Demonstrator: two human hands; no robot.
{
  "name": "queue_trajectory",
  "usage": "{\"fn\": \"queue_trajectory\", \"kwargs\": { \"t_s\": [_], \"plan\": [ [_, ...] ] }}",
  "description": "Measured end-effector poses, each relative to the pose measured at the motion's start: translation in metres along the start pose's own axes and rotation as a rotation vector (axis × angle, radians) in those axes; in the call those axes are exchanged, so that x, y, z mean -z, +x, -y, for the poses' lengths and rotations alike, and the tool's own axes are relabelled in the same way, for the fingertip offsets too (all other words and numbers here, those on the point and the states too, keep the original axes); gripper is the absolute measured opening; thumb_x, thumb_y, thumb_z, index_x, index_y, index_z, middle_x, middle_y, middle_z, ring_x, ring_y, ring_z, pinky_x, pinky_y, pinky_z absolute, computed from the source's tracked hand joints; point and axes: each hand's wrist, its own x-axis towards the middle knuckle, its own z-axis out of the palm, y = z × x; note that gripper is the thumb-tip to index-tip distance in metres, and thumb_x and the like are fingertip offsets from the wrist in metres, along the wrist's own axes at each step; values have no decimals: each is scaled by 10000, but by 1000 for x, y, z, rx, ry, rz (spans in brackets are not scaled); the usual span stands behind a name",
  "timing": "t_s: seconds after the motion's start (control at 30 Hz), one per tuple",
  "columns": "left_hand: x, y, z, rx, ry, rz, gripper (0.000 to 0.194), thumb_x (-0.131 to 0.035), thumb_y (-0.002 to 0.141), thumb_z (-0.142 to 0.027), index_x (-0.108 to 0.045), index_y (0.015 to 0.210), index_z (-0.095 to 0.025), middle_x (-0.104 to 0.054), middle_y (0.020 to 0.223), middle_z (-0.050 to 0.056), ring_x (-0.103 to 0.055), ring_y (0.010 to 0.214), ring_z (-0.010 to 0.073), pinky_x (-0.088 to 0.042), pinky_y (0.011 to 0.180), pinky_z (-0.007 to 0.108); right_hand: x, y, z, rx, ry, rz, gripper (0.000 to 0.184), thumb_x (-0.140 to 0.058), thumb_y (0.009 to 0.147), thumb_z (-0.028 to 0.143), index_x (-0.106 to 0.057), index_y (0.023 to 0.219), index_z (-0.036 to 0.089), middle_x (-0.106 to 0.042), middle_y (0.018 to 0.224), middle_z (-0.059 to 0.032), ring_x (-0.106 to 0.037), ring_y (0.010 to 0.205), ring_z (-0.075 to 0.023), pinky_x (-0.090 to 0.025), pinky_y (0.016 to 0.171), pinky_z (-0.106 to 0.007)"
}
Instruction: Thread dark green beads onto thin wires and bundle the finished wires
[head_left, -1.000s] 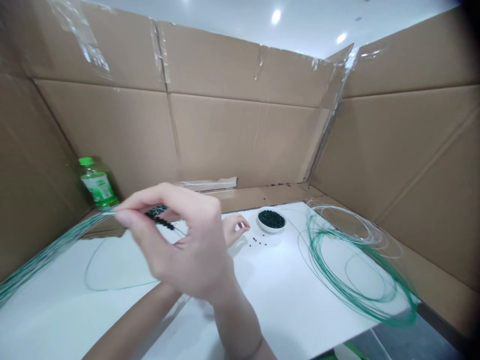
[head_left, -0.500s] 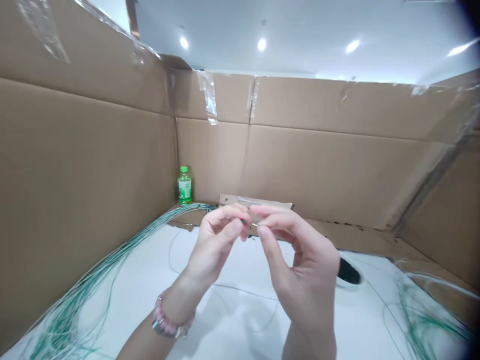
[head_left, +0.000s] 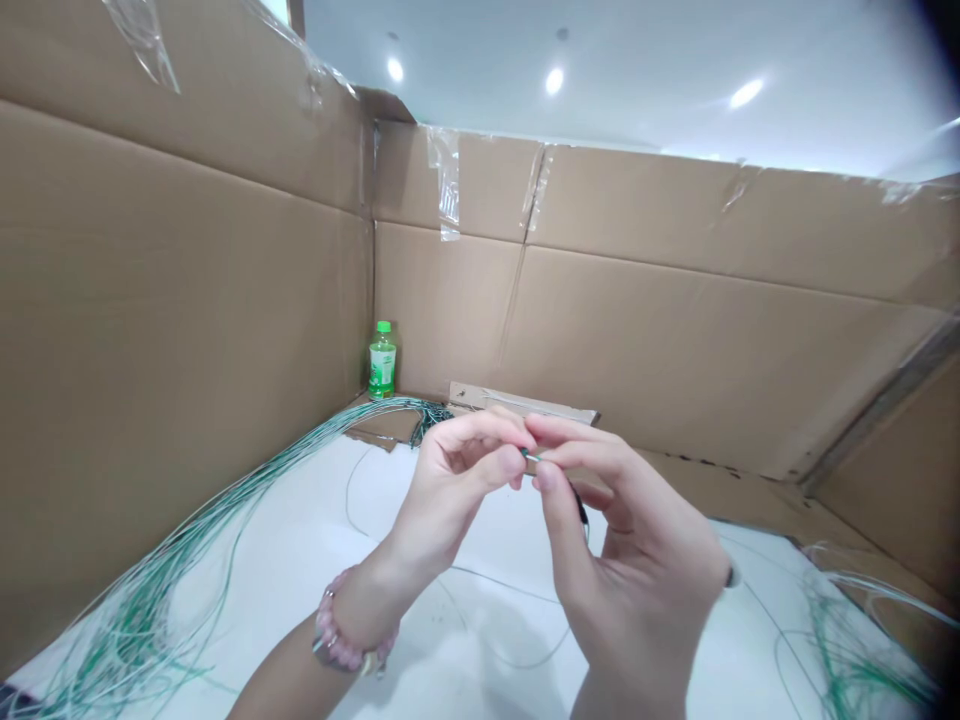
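My left hand (head_left: 465, 470) is closed in a pinch, with a small dark green piece mostly hidden between thumb and forefinger. My right hand (head_left: 622, 530) pinches the end of a thin white and green wire (head_left: 532, 457). That wire end bridges the narrow gap between the two sets of fingertips, meeting the green piece or nearly so; the exact contact is too small to tell. Both hands are raised above the white tabletop (head_left: 420, 620). A black object (head_left: 731, 576) shows only in part behind my right hand.
Cardboard walls (head_left: 187, 350) enclose the table at the left, back and right. A green bottle (head_left: 382, 362) stands in the back left corner. Bundled green and white wires (head_left: 255, 470) run along the left side; more loose wires (head_left: 847, 650) lie at the right.
My fingertips have come closer together, and the wire end in my right hand has reached toward the green piece in my left. The camera view has shifted and tilted slightly.
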Motion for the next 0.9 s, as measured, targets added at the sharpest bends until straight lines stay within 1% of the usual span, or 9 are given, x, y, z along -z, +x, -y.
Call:
{"fn": "queue_trajectory", "kwargs": {
  "t_s": [0.17,0.33,0.47,0.6,0.8,0.9],
  "plan": [
    [1,0,2,-11,15,-17,60,-775,756,-317,-763,763,-259,-631,789,-4,-529,636,68,-491,629,181,-1,0,-1,22,-7,-10,205,-607,797,2,-622,872,193,-711,965,-18,-694,913,-137,-625,699,-207],
    [-1,-4,2,-32,2,-54,55,-772,762,-293,-755,741,-245,-624,779,-11,-544,630,53,-502,630,156,-6,-3,-2,96,-47,-66,231,-616,784,-16,-626,891,188,-714,963,-15,-692,913,-134,-621,751,-216],
    [-3,-7,0,-23,-32,-62,45,-776,759,-268,-752,731,-240,-618,775,-24,-564,633,38,-507,633,133,-8,-4,-1,127,-64,-92,251,-619,780,-21,-633,913,192,-724,975,-16,-698,886,-135,-619,726,-219],
    [-3,-6,0,-39,-3,-55,57,-770,767,-280,-753,738,-235,-617,774,-24,-566,619,32,-505,620,130,-8,-3,0,144,-94,-107,240,-619,787,-3,-636,898,209,-730,968,-18,-707,840,-139,-621,699,-232],
    [0,-5,2,-87,55,-36,16,-752,788,-268,-754,783,-253,-629,814,-13,-575,681,52,-513,647,140,-8,-2,0,161,-98,-117,254,-626,773,-25,-643,896,197,-734,949,-15,-708,848,-131,-616,732,-218],
    [-1,-5,3,-99,59,-38,14,-747,791,-261,-756,787,-251,-637,820,-4,-590,714,66,-522,660,145,-6,-2,0,145,-69,-99,244,-623,776,-21,-641,878,200,-732,957,-19,-707,859,-144,-615,723,-236]
  ]
}}
